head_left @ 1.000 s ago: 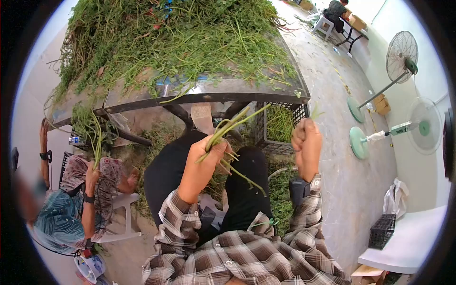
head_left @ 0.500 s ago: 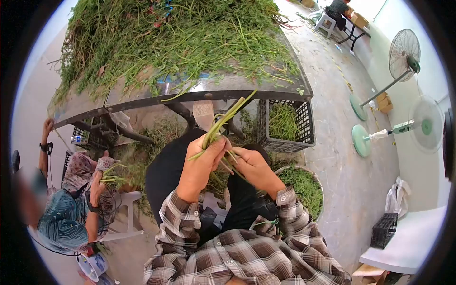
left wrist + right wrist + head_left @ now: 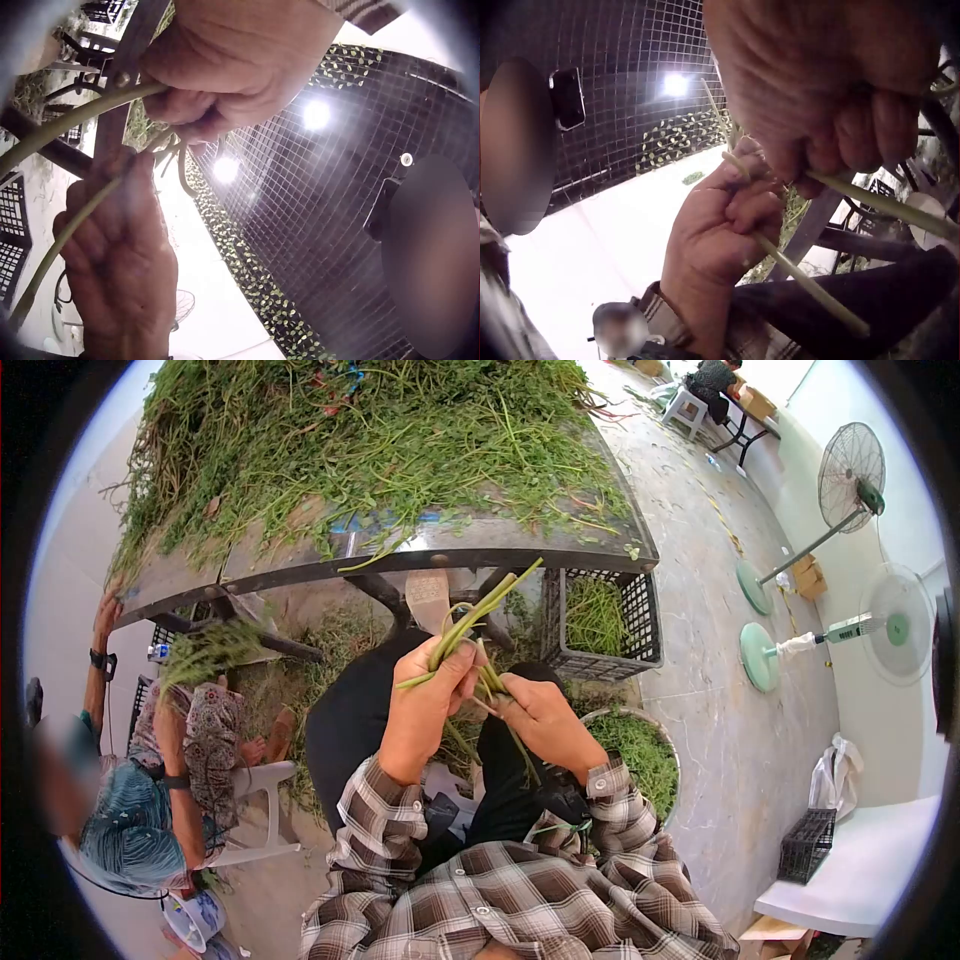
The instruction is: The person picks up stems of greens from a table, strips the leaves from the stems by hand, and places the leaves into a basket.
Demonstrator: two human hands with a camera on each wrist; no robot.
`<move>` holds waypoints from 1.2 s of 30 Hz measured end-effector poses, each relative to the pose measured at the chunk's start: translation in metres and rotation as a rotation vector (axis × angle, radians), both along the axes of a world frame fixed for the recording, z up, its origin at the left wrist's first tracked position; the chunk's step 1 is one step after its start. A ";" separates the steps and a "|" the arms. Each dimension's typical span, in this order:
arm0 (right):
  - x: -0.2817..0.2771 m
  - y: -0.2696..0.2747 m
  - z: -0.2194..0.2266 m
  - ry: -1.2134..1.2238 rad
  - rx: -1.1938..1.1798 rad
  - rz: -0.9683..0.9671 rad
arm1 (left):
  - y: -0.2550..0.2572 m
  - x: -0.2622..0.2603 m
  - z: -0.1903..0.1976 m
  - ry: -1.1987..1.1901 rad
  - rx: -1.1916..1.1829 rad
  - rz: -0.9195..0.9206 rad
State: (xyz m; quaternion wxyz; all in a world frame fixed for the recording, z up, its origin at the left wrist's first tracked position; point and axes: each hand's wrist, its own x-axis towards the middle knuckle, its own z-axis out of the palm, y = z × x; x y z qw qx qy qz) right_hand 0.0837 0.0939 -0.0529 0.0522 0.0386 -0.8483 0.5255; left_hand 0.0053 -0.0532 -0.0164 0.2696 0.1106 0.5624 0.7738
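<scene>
My left hand [image 3: 430, 695] grips a small bunch of long green stems [image 3: 485, 605], their thicker ends pointing up and away toward the table. Close beside it, at lap height, my right hand [image 3: 545, 722] pinches a thin stem by the left fingers. In the left wrist view, one curved stem [image 3: 67, 127] runs out of the left hand [image 3: 232, 67] and another passes through the right fingers [image 3: 112, 225]. Seen from the right wrist, the right hand [image 3: 825, 90] has a stem [image 3: 892, 206] between thumb and fingers, nearly meeting the left hand [image 3: 720, 232].
A table [image 3: 300, 575] ahead bears a large heap of leafy stems [image 3: 350, 470]. Under its right corner stands a black crate [image 3: 605, 660] of cut stems; a round basket of greens [image 3: 635, 760] is nearer. Another seated person [image 3: 140, 820] works at left. Two fans [image 3: 850, 490] stand at right.
My right hand has come in from the right, beside the crate, to the stems at my left hand. The left hand has barely moved. The other person's leafy bunch has shifted.
</scene>
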 end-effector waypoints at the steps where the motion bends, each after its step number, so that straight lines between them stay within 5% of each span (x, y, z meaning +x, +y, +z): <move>1: 0.002 0.001 0.001 0.013 0.072 -0.054 | 0.001 0.000 0.000 -0.013 -0.004 -0.003; 9: 0.014 0.012 0.008 0.021 0.226 -0.161 | 0.005 0.000 -0.001 0.079 -0.055 0.078; 15: 0.018 0.015 0.000 -0.057 -0.042 -0.100 | 0.001 -0.003 -0.002 0.010 0.025 0.056; 18: 0.016 0.015 0.003 0.061 -0.139 -0.230 | 0.000 -0.003 -0.001 -0.017 0.004 0.009; 20: 0.017 0.018 0.018 -0.075 -0.310 -0.340 | 0.000 -0.003 -0.001 -0.016 -0.004 -0.018; 30: 0.006 0.006 0.028 0.142 -0.301 -0.429 | 0.001 -0.001 0.002 0.036 -0.101 -0.106; 36: 0.005 0.000 0.023 -0.023 -0.188 -0.145 | 0.003 0.001 0.002 0.053 -0.089 -0.155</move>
